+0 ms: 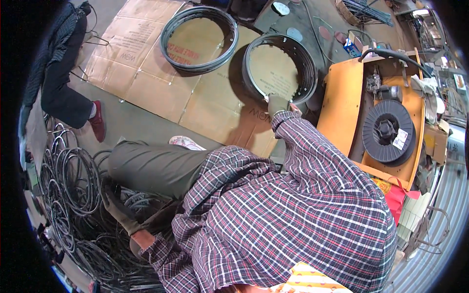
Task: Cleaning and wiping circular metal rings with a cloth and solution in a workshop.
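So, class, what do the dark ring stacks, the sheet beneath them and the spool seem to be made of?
Ring stacks: probably metal, dark, slightly shiny, from rim highlights; plastic is possible.
Sheet: cardboard, matte brown, from its fold creases and printing.
Spool: likely moulded plastic, dull black, from its ribbed flange.

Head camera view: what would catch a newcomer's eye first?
Probably the two stacks of dark rings on cardboard, upper middle, with the gloved right hand at one's near rim. At right, an open orange casing holding a big dark spool stands out; at lower left, a tangle of dark loops.
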Motion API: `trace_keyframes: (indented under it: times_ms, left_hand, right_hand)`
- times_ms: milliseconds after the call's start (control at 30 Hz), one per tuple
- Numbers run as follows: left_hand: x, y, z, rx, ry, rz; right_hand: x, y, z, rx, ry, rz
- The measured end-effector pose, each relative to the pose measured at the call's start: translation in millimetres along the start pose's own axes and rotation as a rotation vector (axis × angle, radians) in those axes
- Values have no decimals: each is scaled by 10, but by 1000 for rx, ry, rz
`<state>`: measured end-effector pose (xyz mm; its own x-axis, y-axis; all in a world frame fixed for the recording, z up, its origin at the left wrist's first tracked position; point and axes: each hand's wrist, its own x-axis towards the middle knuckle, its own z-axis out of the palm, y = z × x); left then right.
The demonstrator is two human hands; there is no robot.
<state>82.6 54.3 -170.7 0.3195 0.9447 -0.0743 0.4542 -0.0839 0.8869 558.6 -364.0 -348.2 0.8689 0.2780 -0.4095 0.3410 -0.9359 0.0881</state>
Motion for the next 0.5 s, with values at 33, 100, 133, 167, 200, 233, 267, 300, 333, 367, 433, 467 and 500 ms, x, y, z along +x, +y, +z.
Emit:
trace_keyframes:
  times_ms: [33,100,133,167,200,233,267,300,333,367,433,467,500]
  left_hand:
    - [-25,-30,-57,7,6,-3]
    - [233,19,197,-3,-78,152]
    - [356,79,429,-31,-115,171]
    - [280,72,395,-102,-82,74]
    - [70,6,123,-156,-5,-35]
    - [-36,-41,-32,-141,21,-47]
    - [-5,-63,-6,-131,17,-32]
    - [23,-87,17,-120,15,-18]
    - [58,-91,56,-125,4,-14]
    - [86,-96,83,-132,-10,5]
    - [112,-162,74,-137,-23,23]
    - [112,-221,38,-69,-54,120]
    - [110,-278,-4,1,-85,216]
  right_hand:
    - [36,-17,49,18,-41,-13]
    - [334,515,488,326,82,94]
    - [419,797,637,623,204,164]
    - [341,606,558,625,178,148]
    - [152,141,256,338,65,45]
    - [0,-101,10,49,-10,-30]
    - [-7,-87,-24,48,-6,-18]
    - [5,-73,-65,56,8,-11]
    - [34,-37,-79,66,21,-1]
    - [50,-16,-81,62,38,-5]
    - [66,11,-85,87,56,-3]
    - [66,8,-81,111,72,-10]
    - [65,6,-77,112,70,-11]
